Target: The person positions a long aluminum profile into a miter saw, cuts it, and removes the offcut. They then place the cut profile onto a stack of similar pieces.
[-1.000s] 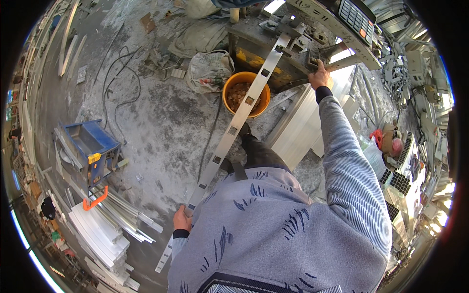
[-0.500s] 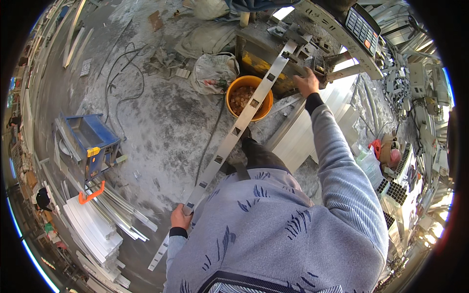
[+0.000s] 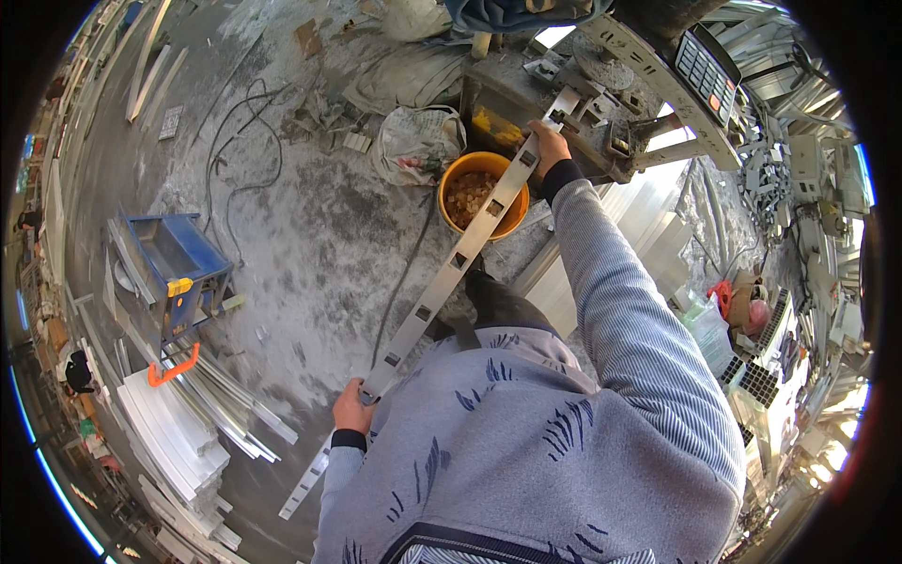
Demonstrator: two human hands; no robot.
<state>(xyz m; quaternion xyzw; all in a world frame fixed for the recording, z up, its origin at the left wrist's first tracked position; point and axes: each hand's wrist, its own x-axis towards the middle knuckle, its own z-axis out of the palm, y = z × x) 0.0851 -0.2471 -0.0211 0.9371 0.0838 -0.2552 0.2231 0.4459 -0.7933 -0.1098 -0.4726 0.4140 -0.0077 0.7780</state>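
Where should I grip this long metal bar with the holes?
Probably the metal bar is best gripped across its edges: right hand near the upper end, from the right; left hand farther down, from the left. It's long, narrow and set diagonally.

Workshop — stacked metal profiles (image 3: 172, 435)

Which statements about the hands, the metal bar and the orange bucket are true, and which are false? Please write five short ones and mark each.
1. Only the left hand holds the metal bar. False: the right hand grips it too, near its far end.
2. In this view, the bar crosses over the orange bucket. True.
3. The bucket is empty. False: brownish pieces lie in it.
4. Dark squares run along the bar. True.
5. The blue stand is right of the bucket. False: it is left.
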